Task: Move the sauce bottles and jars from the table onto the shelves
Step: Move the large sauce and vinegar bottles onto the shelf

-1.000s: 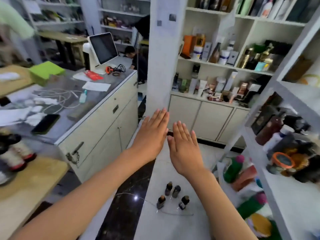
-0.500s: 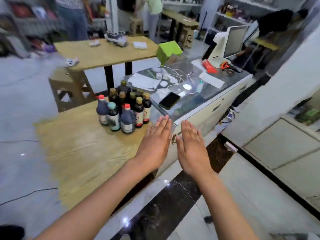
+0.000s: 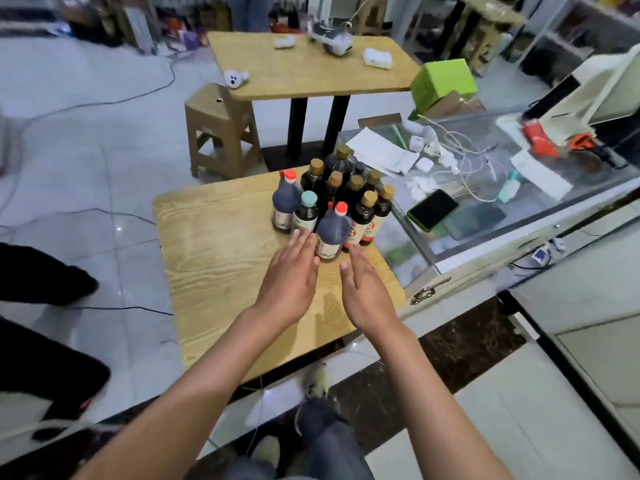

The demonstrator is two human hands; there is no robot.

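Both hands have arrived over the table, flat-fingered and empty: left hand, right hand. Just beyond their fingertips stands the red-capped bottle; behind it, the bottle cluster. Pickup likely follows.

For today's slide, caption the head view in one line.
Both open hands, left hand and right hand, reach toward clustered sauce bottles on a wooden table.

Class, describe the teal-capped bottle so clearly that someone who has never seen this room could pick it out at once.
Find the light wooden table beside the glass counter, where a cluster of dark sauce bottles stands at the far corner. On the cluster's near left edge, between two red-capped bottles, stands the small dark teal-capped bottle. It alone has a teal cap; its neighbours have red or brown ones.
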